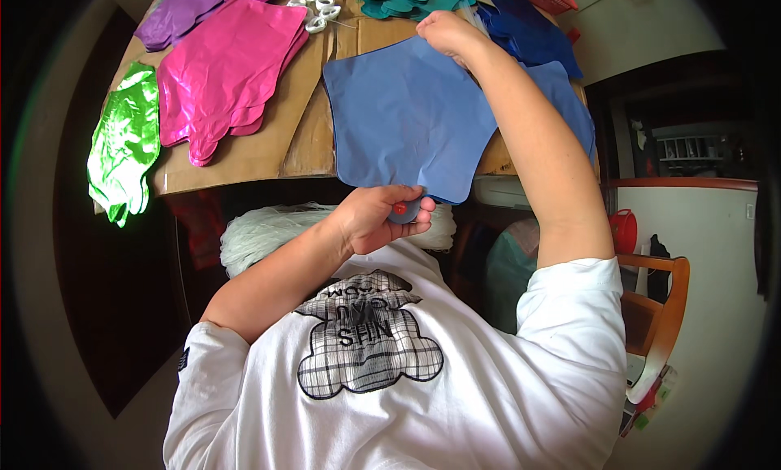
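Nearest the body, at 6 o'clock from the middle of the blue sheet (pixel 411 116), the round tab (pixel 403 213) at its lower edge is gripped between the thumb and curled fingers of the left hand (pixel 374 219); if pulled hard, the seemingly thin film could be creased or torn there. At 8 o'clock, below the table edge, a white strand bundle (pixel 264 236) is seen, on which the overhanging edge could be snagged. The sheet, spread over the cardboard (pixel 244 162), could be slid off askew were one grip loosened. At 1 o'clock its far edge is met by the closed right hand (pixel 450 39) (what is pinched there cannot be told). Farther out, at 11 o'clock, the white rolls (pixel 322 13) could be knocked by a wide swing.
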A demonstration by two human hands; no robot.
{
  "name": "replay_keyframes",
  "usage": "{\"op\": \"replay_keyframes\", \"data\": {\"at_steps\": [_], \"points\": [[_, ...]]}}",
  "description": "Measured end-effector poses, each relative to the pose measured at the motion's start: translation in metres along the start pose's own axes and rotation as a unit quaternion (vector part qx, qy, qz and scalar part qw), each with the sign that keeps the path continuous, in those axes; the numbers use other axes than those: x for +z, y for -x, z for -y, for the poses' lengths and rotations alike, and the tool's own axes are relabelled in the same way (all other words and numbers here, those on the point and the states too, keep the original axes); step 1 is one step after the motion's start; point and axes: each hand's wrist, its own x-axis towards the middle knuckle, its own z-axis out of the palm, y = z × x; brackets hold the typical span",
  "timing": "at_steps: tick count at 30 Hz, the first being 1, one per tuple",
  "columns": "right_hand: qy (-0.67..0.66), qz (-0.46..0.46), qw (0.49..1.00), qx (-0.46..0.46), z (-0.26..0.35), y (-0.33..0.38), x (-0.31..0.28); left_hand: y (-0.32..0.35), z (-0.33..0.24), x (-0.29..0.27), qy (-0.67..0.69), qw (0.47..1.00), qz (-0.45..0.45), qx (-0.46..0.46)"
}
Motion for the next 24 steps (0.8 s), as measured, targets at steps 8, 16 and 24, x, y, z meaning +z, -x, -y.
{"op": "replay_keyframes", "data": {"at_steps": [8,16,24], "points": [[-0.093,-0.011,0.995,-0.024,0.036,0.047,-0.011,-0.002,0.001,-0.004,0.007,0.999,0.036,0.005],[-0.12,0.027,0.992,-0.013,0.038,0.052,-0.018,-0.005,0.003,-0.004,0.017,1.0,0.023,-0.003],[-0.207,0.087,0.972,-0.067,0.036,0.043,-0.037,0.001,0.002,-0.001,0.011,0.999,0.03,0.019]]}}
